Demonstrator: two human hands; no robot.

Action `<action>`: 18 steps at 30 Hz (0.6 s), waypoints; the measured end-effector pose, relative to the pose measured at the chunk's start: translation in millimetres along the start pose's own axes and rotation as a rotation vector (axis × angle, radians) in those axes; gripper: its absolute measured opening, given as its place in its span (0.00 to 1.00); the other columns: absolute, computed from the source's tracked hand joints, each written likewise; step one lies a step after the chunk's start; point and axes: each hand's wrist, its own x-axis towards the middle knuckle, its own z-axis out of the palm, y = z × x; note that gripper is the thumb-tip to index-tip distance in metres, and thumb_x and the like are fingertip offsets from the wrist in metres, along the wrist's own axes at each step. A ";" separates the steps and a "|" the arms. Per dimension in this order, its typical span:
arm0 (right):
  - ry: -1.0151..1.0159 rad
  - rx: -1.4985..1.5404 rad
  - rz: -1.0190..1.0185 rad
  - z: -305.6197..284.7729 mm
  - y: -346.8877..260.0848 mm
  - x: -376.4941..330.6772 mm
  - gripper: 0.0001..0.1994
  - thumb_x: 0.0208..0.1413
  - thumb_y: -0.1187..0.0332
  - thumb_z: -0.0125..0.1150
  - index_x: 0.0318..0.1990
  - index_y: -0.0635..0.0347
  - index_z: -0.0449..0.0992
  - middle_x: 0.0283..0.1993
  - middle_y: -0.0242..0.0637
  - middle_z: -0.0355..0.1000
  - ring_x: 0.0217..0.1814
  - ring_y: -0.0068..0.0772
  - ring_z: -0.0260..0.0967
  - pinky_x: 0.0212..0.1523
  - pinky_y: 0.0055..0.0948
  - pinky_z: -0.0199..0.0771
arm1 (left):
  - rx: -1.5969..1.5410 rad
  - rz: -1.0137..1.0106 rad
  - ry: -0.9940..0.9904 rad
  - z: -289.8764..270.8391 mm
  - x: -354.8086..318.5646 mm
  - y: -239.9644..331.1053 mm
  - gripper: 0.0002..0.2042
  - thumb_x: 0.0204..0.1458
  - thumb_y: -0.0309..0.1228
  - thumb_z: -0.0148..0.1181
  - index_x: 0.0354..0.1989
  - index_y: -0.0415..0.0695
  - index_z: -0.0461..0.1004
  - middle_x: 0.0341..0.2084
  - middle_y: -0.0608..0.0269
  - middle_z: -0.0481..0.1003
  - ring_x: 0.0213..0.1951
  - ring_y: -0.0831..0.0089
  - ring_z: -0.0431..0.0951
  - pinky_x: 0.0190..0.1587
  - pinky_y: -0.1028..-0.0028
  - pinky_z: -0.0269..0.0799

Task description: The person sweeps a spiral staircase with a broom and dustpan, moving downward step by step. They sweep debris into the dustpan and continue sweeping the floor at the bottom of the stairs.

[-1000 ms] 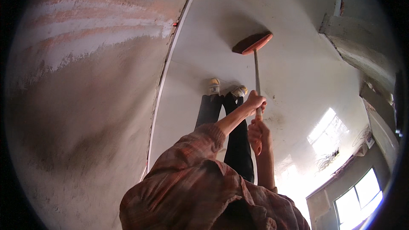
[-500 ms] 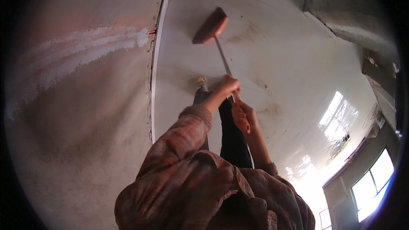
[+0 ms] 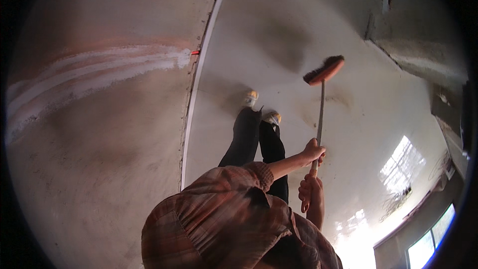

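Observation:
A long-handled broom [image 3: 320,112] slants up from my hands, with an orange-red back and dark bristles on its head [image 3: 326,71]. The head looks lifted off the floor, and a soft dark shadow lies to its left. My left hand [image 3: 313,152] is closed around the upper part of the handle. Below it my right hand [image 3: 311,189] wraps the grip end, whose orange-red tip sticks out under the fingers. Both hands are right of my legs.
My shoes [image 3: 272,118] stand on the smooth pale floor [image 3: 239,35]. A rough plastered wall [image 3: 94,169] with a white strip [image 3: 193,94] along its foot runs at the left. Thin wiry strands [image 3: 396,206] lie at the right, near a bright window [image 3: 433,239].
The broom has swung rightward and closer to me, its head now turned the other way. Both hands went right and down with it. My second shoe has come into sight.

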 end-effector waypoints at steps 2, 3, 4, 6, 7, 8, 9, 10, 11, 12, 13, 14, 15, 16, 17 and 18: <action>-0.030 -0.080 0.082 20.1 -22.0 3.6 0.12 0.56 0.57 0.49 0.30 0.53 0.61 0.16 0.21 0.52 0.10 0.12 0.47 0.06 0.15 0.48 | -0.048 0.067 0.068 -12.6 -4.2 26.6 0.13 0.43 0.23 0.48 0.33 0.39 0.50 0.17 0.56 0.65 0.11 0.69 0.67 0.10 0.67 0.66; -0.122 -0.104 0.093 32.5 -35.2 11.3 0.11 0.56 0.58 0.48 0.30 0.53 0.60 0.16 0.21 0.52 0.10 0.12 0.47 0.07 0.15 0.48 | -0.092 0.137 0.108 -23.3 -3.3 42.3 0.13 0.43 0.23 0.48 0.33 0.39 0.50 0.16 0.56 0.65 0.11 0.69 0.67 0.09 0.69 0.66; -0.172 -0.145 0.110 46.2 -50.3 21.1 0.10 0.56 0.58 0.48 0.30 0.53 0.60 0.16 0.21 0.52 0.10 0.12 0.46 0.07 0.15 0.48 | -0.127 0.192 0.150 -37.6 -0.9 60.9 0.12 0.43 0.23 0.48 0.32 0.39 0.51 0.16 0.56 0.65 0.11 0.69 0.67 0.09 0.69 0.65; -0.267 -0.151 0.142 78.5 -78.4 47.1 0.09 0.56 0.61 0.48 0.30 0.54 0.61 0.16 0.20 0.52 0.10 0.10 0.45 0.07 0.13 0.47 | -0.197 0.258 0.257 -68.0 9.1 103.3 0.09 0.43 0.23 0.48 0.29 0.39 0.54 0.15 0.58 0.64 0.10 0.69 0.67 0.09 0.70 0.65; -0.294 -0.178 0.181 97.0 -92.8 64.7 0.09 0.56 0.61 0.47 0.30 0.55 0.61 0.16 0.20 0.52 0.10 0.10 0.46 0.07 0.13 0.47 | -0.230 0.266 0.324 -85.9 15.0 125.7 0.08 0.43 0.22 0.48 0.27 0.38 0.55 0.14 0.58 0.64 0.10 0.69 0.67 0.09 0.70 0.64; -0.340 -0.210 0.212 118.2 -108.1 86.3 0.09 0.56 0.61 0.47 0.30 0.55 0.60 0.16 0.20 0.52 0.10 0.10 0.46 0.07 0.12 0.47 | -0.272 0.322 0.331 -106.6 20.6 148.8 0.06 0.43 0.22 0.47 0.25 0.39 0.56 0.13 0.59 0.63 0.10 0.69 0.66 0.09 0.70 0.64; -0.448 -0.221 0.245 140.3 -122.4 108.8 0.09 0.57 0.61 0.47 0.30 0.55 0.60 0.16 0.20 0.52 0.11 0.10 0.46 0.07 0.12 0.47 | -0.313 0.373 0.339 -127.0 26.0 170.6 0.05 0.43 0.22 0.47 0.23 0.39 0.57 0.13 0.60 0.63 0.10 0.69 0.66 0.10 0.69 0.65; -0.427 -0.292 0.276 164.9 -137.6 134.4 0.09 0.56 0.62 0.48 0.30 0.56 0.61 0.16 0.20 0.52 0.11 0.10 0.47 0.08 0.11 0.47 | -0.436 0.410 0.356 -145.1 33.3 193.1 0.04 0.44 0.22 0.46 0.22 0.39 0.57 0.13 0.61 0.63 0.10 0.70 0.65 0.11 0.69 0.65; -0.444 -0.366 0.308 189.0 -152.3 159.1 0.09 0.56 0.62 0.48 0.31 0.57 0.61 0.17 0.21 0.53 0.12 0.10 0.48 0.08 0.10 0.48 | -0.556 0.455 0.368 -162.3 41.5 215.0 0.04 0.44 0.21 0.45 0.22 0.40 0.58 0.13 0.61 0.63 0.11 0.70 0.64 0.12 0.69 0.65; -0.494 -0.340 0.355 211.6 -168.1 181.9 0.08 0.56 0.64 0.48 0.30 0.57 0.61 0.17 0.22 0.53 0.12 0.11 0.48 0.08 0.10 0.48 | -0.561 0.412 0.365 -180.2 51.0 238.8 0.03 0.46 0.22 0.44 0.24 0.40 0.58 0.15 0.61 0.63 0.13 0.70 0.64 0.16 0.68 0.66; -0.478 -0.361 0.402 234.3 -187.0 203.7 0.08 0.56 0.65 0.49 0.30 0.58 0.61 0.17 0.23 0.54 0.12 0.11 0.49 0.07 0.10 0.49 | -0.624 0.411 0.383 -193.3 61.8 262.7 0.02 0.47 0.22 0.43 0.25 0.40 0.58 0.15 0.61 0.63 0.14 0.70 0.64 0.17 0.68 0.66; -0.536 -0.386 0.433 254.8 -207.2 222.0 0.08 0.56 0.65 0.49 0.30 0.58 0.61 0.17 0.24 0.55 0.12 0.11 0.49 0.07 0.10 0.49 | -0.688 0.395 0.406 -204.1 72.3 286.1 0.02 0.48 0.23 0.43 0.26 0.40 0.58 0.16 0.61 0.63 0.15 0.70 0.64 0.17 0.67 0.66; -0.506 -0.442 0.468 273.3 -226.5 236.8 0.08 0.55 0.66 0.49 0.29 0.58 0.62 0.18 0.25 0.55 0.12 0.11 0.49 0.07 0.10 0.50 | -0.752 0.367 0.434 -212.4 82.1 308.6 0.01 0.48 0.23 0.42 0.28 0.40 0.57 0.17 0.60 0.63 0.16 0.70 0.64 0.18 0.67 0.66; -0.491 -0.419 0.519 286.6 -248.6 245.9 0.08 0.56 0.66 0.49 0.28 0.57 0.61 0.18 0.25 0.56 0.12 0.11 0.49 0.07 0.09 0.49 | -0.753 0.385 0.358 -217.3 91.7 330.7 0.04 0.49 0.24 0.41 0.31 0.40 0.56 0.19 0.59 0.63 0.17 0.69 0.65 0.20 0.65 0.65; -0.525 -0.297 0.613 297.9 -267.2 251.4 0.08 0.55 0.65 0.49 0.28 0.57 0.62 0.18 0.25 0.56 0.12 0.10 0.48 0.07 0.08 0.48 | -0.738 0.363 0.339 -213.7 101.7 349.9 0.05 0.47 0.23 0.41 0.33 0.40 0.54 0.19 0.58 0.63 0.17 0.69 0.65 0.20 0.66 0.65; -0.533 -0.353 0.495 307.9 -282.1 254.4 0.09 0.55 0.65 0.50 0.28 0.57 0.62 0.17 0.24 0.56 0.12 0.10 0.48 0.07 0.08 0.48 | -0.699 0.407 0.332 -208.9 111.4 371.7 0.05 0.47 0.21 0.42 0.31 0.39 0.54 0.19 0.58 0.63 0.17 0.69 0.65 0.19 0.66 0.64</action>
